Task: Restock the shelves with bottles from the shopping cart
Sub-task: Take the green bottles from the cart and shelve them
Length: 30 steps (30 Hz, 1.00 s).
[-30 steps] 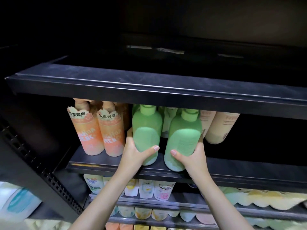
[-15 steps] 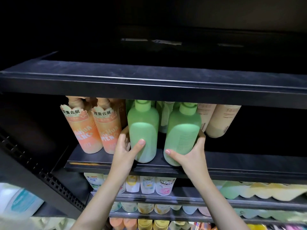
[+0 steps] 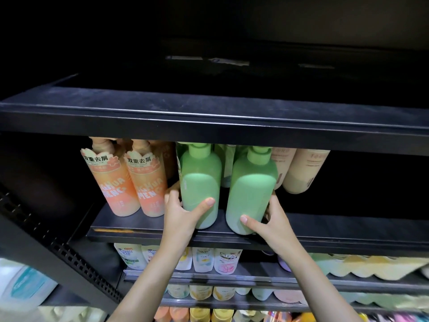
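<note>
Your left hand (image 3: 183, 211) and right hand (image 3: 270, 220) each grip a green bottle (image 3: 200, 189), (image 3: 251, 191), now pushed deeper and standing on the shelf (image 3: 348, 231); release is due.

In the middle of the frame 2 green pump bottles stand at the front of the shelf, one (image 3: 200, 189) gripped by the left hand (image 3: 182, 216) and one (image 3: 251, 194) by the right hand (image 3: 272, 223), so 2 hands show. To their left stand 2 orange bottles (image 3: 113, 182) (image 3: 148, 182), and to their right 2 beige bottles (image 3: 284, 166) (image 3: 305, 170). Behind the green pair more bottles show too dimly to count, and the rows in the lower frame are too blurred to number.
</note>
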{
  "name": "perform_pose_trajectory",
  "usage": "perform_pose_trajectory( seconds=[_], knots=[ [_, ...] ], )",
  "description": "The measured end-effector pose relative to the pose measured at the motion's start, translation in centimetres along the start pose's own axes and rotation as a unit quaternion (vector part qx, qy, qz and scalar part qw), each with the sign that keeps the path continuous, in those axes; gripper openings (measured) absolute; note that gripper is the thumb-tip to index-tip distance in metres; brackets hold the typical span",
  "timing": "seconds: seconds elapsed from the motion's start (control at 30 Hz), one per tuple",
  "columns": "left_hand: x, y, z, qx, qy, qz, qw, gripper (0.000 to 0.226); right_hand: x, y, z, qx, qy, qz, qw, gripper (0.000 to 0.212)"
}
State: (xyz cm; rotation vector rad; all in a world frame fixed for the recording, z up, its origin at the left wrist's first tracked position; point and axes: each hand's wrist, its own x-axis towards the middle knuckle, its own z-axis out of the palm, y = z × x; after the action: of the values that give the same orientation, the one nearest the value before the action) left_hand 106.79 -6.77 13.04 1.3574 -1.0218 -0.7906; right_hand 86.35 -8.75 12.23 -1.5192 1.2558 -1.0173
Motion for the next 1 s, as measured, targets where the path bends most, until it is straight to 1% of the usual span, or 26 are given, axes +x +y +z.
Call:
perform_pose_trajectory(
  seconds=[0.07,0.13,0.23,0.3,0.37,0.43,0.5,0.57,0.63,0.7,0.77,0.83,0.87,0.93,1.0],
  knots=[
    [0.3,0.1,0.0,0.001,-0.001,-0.008,1.000,0.066,-0.1,-0.5,0.8,0.005,0.015,-0.005,1.000,0.064],
    [0.7,-0.1,0.0,0.001,-0.001,-0.011,1.000,0.068,-0.1,-0.8,1.9,0.007,0.061,-0.010,0.998,0.073],
    [0.7,-0.4,0.5,-0.002,0.016,-0.005,1.000,0.064,-0.2,-1.2,3.2,0.003,0.139,-0.024,0.990,0.085],
    [0.4,-0.6,0.8,0.004,0.032,0.002,0.999,0.058,-0.5,-1.2,3.5,0.002,0.160,-0.036,0.987,0.088],
    [0.1,-0.6,0.9,0.010,0.033,0.011,0.999,0.057,-0.7,-1.0,3.0,-0.003,0.152,-0.048,0.987,0.079],
    [-0.1,-0.6,0.7,0.014,0.015,0.020,1.000,0.062,-0.6,-0.7,2.0,-0.005,0.114,-0.056,0.992,0.070],
    [-0.3,-0.5,0.4,0.016,-0.012,0.022,1.000,0.068,-0.8,-0.5,1.0,-0.005,0.068,-0.060,0.996,0.065],
    [-0.5,-0.3,-0.1,0.020,-0.037,0.018,0.999,0.066,-1.0,-0.4,0.5,-0.005,0.040,-0.064,0.997,0.060],
    [-0.8,-0.3,-0.6,0.019,-0.064,0.021,0.998,0.059,-1.3,-0.5,0.8,-0.006,0.043,-0.069,0.997,0.056],
    [-1.1,-0.3,-1.2,-0.008,-0.095,0.028,0.995,0.056,-1.4,-0.8,1.6,-0.015,0.067,-0.068,0.995,0.062],
    [-1.2,-0.3,-1.8,-0.030,-0.116,0.031,0.992,0.058,-1.3,-0.7,2.4,-0.011,0.094,-0.048,0.994,0.077],
    [-1.1,-0.5,-2.1,-0.025,-0.108,0.031,0.993,0.064,-1.1,-0.6,2.7,-0.008,0.121,-0.037,0.992,0.086],
    [-1.1,-0.5,-2.1,-0.013,-0.094,0.030,0.995,0.069,-1.1,-0.6,2.6,-0.013,0.125,-0.041,0.991,0.085],
    [-1.2,-0.4,-1.7,0.015,-0.059,0.023,0.998,0.079,-1.0,-0.3,2.1,-0.019,0.106,-0.050,0.993,0.072],
    [-1.1,-0.2,-1.2,0.074,-0.030,0.035,0.996,0.083,-1.1,-0.1,1.5,-0.012,0.065,-0.058,0.996,0.059]
  ],
)
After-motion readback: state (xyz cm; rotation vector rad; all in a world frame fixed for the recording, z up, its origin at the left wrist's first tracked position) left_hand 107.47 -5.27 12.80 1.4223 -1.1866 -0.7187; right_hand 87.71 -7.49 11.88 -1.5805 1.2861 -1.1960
